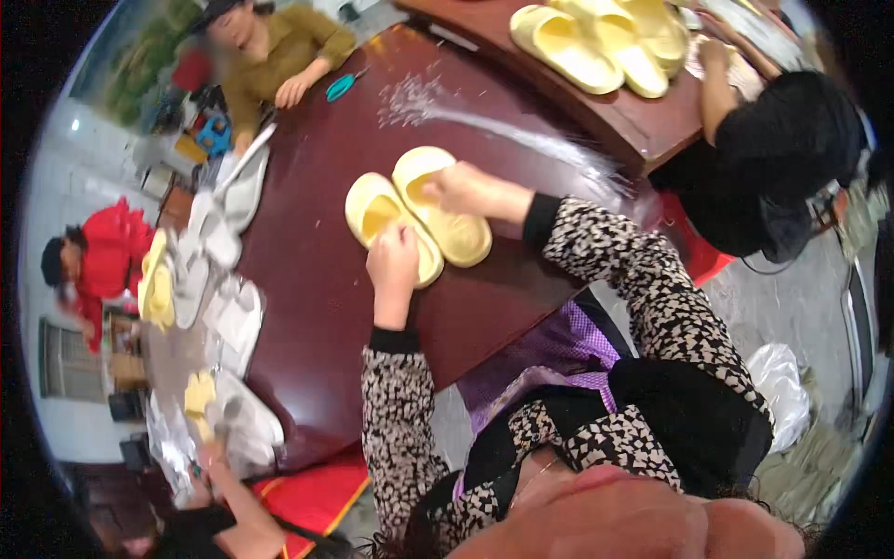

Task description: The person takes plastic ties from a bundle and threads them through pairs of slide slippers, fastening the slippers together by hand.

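Two pale yellow slippers lie side by side on the dark red table in front of me. The left slipper (365, 197) has my left hand (392, 259) over its middle, with the fingers curled closed. On the right slipper (466, 244), my right hand (464, 192) rests near the opening of the upper, its fingers drawn together in a pinch. Anything small between the fingers of either hand is hidden. Both slippers point away from me, slanting to the left.
Clear plastic film (531, 140) and teal-handled scissors (343, 88) lie farther across the table (317, 233). More yellow slippers (596, 42) stand on a table at the upper right. Grey and white slippers (219, 228) line the left edge. Several people sit around.
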Action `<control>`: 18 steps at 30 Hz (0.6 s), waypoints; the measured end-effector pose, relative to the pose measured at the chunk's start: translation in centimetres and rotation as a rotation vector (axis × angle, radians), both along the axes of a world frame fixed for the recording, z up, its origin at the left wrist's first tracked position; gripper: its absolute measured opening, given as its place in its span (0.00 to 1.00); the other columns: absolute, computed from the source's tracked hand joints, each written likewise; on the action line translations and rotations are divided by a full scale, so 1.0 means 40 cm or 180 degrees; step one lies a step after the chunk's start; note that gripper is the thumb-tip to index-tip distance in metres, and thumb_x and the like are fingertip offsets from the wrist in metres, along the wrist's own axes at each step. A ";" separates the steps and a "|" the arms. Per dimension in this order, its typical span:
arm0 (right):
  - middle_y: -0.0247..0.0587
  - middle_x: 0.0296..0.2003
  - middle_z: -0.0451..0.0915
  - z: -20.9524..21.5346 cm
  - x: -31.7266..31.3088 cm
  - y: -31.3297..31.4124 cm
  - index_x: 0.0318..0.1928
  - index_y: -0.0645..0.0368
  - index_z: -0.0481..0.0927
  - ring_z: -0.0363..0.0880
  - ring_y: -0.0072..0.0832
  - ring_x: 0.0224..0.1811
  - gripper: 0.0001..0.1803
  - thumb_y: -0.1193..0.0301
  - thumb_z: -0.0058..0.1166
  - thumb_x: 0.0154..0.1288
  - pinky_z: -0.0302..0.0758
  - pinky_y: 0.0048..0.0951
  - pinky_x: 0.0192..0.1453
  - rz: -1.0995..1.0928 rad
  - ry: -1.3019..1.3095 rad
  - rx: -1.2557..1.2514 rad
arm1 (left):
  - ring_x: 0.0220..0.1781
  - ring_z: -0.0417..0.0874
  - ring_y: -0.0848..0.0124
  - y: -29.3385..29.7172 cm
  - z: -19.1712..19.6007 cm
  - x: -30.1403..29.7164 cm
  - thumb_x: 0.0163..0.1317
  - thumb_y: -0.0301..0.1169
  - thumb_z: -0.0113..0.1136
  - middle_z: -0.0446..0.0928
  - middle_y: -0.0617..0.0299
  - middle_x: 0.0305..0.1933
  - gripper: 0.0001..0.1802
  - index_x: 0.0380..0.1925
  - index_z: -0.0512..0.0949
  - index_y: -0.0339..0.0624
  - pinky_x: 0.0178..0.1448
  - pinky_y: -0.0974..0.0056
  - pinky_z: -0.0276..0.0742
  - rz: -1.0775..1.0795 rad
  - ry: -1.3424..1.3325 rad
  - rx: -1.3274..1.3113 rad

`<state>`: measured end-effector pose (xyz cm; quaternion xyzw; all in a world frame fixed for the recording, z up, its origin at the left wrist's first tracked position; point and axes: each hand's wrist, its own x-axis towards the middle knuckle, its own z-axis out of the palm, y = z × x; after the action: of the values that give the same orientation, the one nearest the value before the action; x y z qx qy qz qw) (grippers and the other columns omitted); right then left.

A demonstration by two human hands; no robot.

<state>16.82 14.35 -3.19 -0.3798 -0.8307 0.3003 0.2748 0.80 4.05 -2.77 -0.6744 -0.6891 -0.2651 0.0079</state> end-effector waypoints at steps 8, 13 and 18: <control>0.51 0.20 0.78 0.081 0.047 -0.015 0.28 0.67 0.78 0.79 0.36 0.22 0.18 0.63 0.49 0.64 0.73 0.38 0.29 -0.0453 -0.0008 0.0094 | 0.35 0.79 0.53 -0.021 -0.006 -0.031 0.60 0.34 0.54 0.78 0.48 0.32 0.11 0.30 0.77 0.36 0.40 0.55 0.73 0.0003 -0.0336 0.0174; 0.49 0.20 0.78 0.055 0.055 0.047 0.27 0.66 0.79 0.79 0.35 0.24 0.19 0.61 0.49 0.64 0.74 0.37 0.32 -0.0682 0.0281 -0.0098 | 0.33 0.79 0.55 -0.045 -0.024 -0.034 0.59 0.33 0.56 0.77 0.50 0.29 0.10 0.27 0.76 0.37 0.38 0.55 0.73 0.0030 -0.0255 0.0426; 0.51 0.25 0.81 0.033 -0.019 0.132 0.29 0.64 0.82 0.81 0.39 0.29 0.21 0.57 0.51 0.62 0.74 0.38 0.36 -0.0799 -0.0417 0.0445 | 0.33 0.78 0.55 -0.054 -0.024 -0.046 0.58 0.32 0.55 0.76 0.51 0.29 0.08 0.26 0.75 0.38 0.38 0.56 0.73 -0.0012 -0.0070 0.0713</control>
<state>16.06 19.63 -1.85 -0.4794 -0.8117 0.1796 0.2812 -1.04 1.88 -3.72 -0.6676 -0.6539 -0.3479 0.0752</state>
